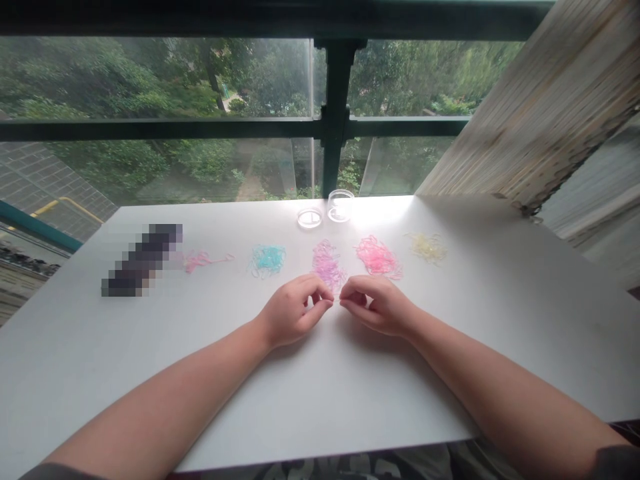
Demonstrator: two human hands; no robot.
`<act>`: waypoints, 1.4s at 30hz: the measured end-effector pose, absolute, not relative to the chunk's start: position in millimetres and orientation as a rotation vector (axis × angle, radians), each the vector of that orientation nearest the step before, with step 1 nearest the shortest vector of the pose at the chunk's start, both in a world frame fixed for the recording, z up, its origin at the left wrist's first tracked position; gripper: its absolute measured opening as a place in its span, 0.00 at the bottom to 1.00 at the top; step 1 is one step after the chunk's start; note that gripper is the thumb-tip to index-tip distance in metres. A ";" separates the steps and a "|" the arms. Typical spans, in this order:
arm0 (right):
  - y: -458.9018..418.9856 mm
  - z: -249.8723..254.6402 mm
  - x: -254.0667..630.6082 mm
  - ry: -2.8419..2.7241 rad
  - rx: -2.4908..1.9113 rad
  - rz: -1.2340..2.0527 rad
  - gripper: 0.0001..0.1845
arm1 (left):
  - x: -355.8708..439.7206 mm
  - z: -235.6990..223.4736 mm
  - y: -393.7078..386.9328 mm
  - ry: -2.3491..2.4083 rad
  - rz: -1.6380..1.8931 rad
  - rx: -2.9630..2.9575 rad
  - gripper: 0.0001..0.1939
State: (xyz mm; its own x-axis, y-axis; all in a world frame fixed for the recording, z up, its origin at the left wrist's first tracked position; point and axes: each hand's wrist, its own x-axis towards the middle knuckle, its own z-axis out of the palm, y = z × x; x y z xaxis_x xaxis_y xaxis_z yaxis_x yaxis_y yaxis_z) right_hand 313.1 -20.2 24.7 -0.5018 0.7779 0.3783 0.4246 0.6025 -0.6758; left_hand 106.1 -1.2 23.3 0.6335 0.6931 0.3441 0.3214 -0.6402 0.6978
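at the middle of the white desk [300, 413], with clock directions read from the gap between the hands and twelve toward the window: the left hand [295, 310], at nine o'clock, and the right hand [383, 307], at three, face each other with their tips close but apart. on each, thumb and index finger are pinched together on a thin pale strand [337, 300], which spans the narrow gap; it is too fine to tell whether it is a closed loop.

piles of thin, soft-looking bands lie in a row beyond: lilac [326, 260] at twelve o'clock, just beside the fingertips; bright pink [379, 257] between one and two; pale yellow [429, 247] at two; turquoise [269, 259] at ten; a looser, smaller pink heap [199, 261] between nine and ten. farther out past that heap, a dark pixelated patch [143, 260] hides its contents.

at twelve o'clock, near the far edge, stands a clear round container [341, 208]; a shallower clear round piece [310, 218] lies just beside it, toward eleven. green window bars [337, 100] rise behind, and a pale curtain [515, 93] hangs at one.
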 end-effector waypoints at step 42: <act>29.9 22.6 461.6 -1.508 -2.116 -0.116 0.09 | 104.9 17.8 -6.8 0.865 0.961 2.166 0.10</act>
